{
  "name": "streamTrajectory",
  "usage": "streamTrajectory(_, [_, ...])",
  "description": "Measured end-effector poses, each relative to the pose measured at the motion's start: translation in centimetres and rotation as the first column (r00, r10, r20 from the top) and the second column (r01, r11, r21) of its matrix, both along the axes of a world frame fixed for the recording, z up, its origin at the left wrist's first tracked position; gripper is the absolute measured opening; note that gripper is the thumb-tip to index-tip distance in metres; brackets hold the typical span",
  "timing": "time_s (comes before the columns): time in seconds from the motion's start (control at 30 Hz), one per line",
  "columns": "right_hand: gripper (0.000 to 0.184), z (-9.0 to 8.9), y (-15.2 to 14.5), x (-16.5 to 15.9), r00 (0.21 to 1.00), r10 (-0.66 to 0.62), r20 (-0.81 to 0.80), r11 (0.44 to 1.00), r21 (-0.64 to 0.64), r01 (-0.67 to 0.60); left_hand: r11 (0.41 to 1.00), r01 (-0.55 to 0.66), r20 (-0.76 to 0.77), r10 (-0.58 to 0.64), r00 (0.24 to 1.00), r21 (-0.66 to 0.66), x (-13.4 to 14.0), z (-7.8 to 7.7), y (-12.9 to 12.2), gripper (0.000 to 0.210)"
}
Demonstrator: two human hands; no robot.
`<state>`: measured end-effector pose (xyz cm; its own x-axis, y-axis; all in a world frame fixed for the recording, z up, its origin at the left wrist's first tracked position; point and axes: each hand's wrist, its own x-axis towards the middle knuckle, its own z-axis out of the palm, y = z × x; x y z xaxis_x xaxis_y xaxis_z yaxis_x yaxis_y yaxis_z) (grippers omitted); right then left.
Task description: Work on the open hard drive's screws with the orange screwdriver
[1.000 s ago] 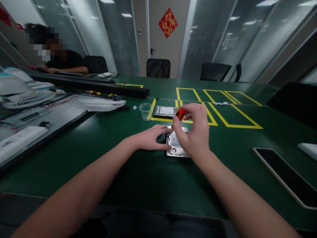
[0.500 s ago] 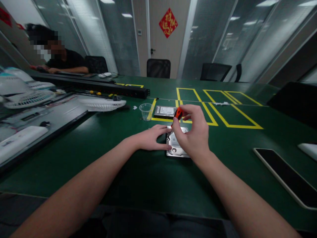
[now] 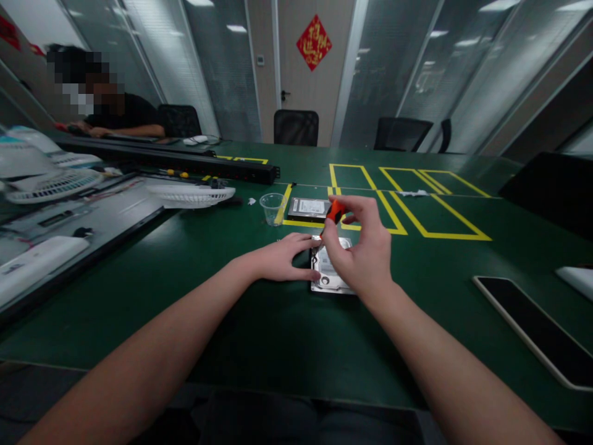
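Note:
A silver hard drive (image 3: 327, 279) lies flat on the green table (image 3: 259, 321) in front of me. My left hand (image 3: 280, 258) rests flat against its left edge, fingers spread, steadying it. My right hand (image 3: 364, 244) hovers over the drive and pinches an orange-handled screwdriver (image 3: 334, 212) between thumb and fingers; its tip points down at the drive's upper left corner. Much of the drive is hidden under my right hand.
A second hard drive (image 3: 309, 208) and a clear plastic cup (image 3: 272, 207) sit farther back by yellow tape rectangles (image 3: 419, 204). White fan grilles (image 3: 188, 195) and a long black bar (image 3: 185, 162) lie left. A dark tablet (image 3: 532, 327) lies right. Another person (image 3: 115, 114) sits far left.
My right hand's fingers have shifted slightly on the screwdriver handle, as in turning it. My left hand and the hard drive stay where they were.

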<state>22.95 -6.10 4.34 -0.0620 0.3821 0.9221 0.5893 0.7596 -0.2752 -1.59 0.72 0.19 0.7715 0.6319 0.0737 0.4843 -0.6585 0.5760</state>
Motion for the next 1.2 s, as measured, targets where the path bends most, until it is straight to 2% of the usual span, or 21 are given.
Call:
streamTrajectory(0.17, [0.042,-0.32,0.35,0.09,1.0,-0.004,-0.012,0.999,-0.043,0.003,1.0,0.007,0.004,-0.007,1.0,0.021,-0.11,-0.07,0.04,0.104])
streamTrajectory(0.33, [0.045,-0.45,0.72,0.16,1.0,0.007,-0.012,1.0,0.003,-0.007,1.0,0.014,-0.004,-0.013,1.0,0.025,-0.08,-0.23,0.15,0.105])
streamTrajectory(0.5, [0.038,-0.08,0.55,0.03,1.0,-0.004,0.024,0.999,0.052,0.003,1.0,0.003,-0.006,-0.003,1.0,0.023,0.04,-0.19,0.03,0.106])
streamTrajectory(0.63, [0.039,-0.05,0.42,-0.09,0.999,-0.046,0.025,0.998,0.035,0.045,1.0,-0.003,-0.004,0.003,1.0,0.014,0.04,-0.05,-0.05,0.105])
streamTrajectory(0.83, [0.046,-0.15,0.51,-0.02,1.0,0.011,0.017,0.999,0.048,-0.012,1.0,-0.003,0.0,0.003,1.0,0.01,0.08,-0.08,0.01,0.104])
streamTrajectory(1.03, [0.038,-0.22,0.44,0.06,0.999,-0.033,0.002,0.999,0.031,0.033,1.0,0.002,0.001,-0.002,1.0,0.015,0.02,-0.04,0.0,0.103])
streamTrajectory(1.2, [0.04,-0.46,0.6,0.35,0.999,-0.035,-0.014,0.999,0.0,0.035,1.0,-0.005,-0.011,0.005,1.0,0.01,0.04,0.02,0.01,0.107])
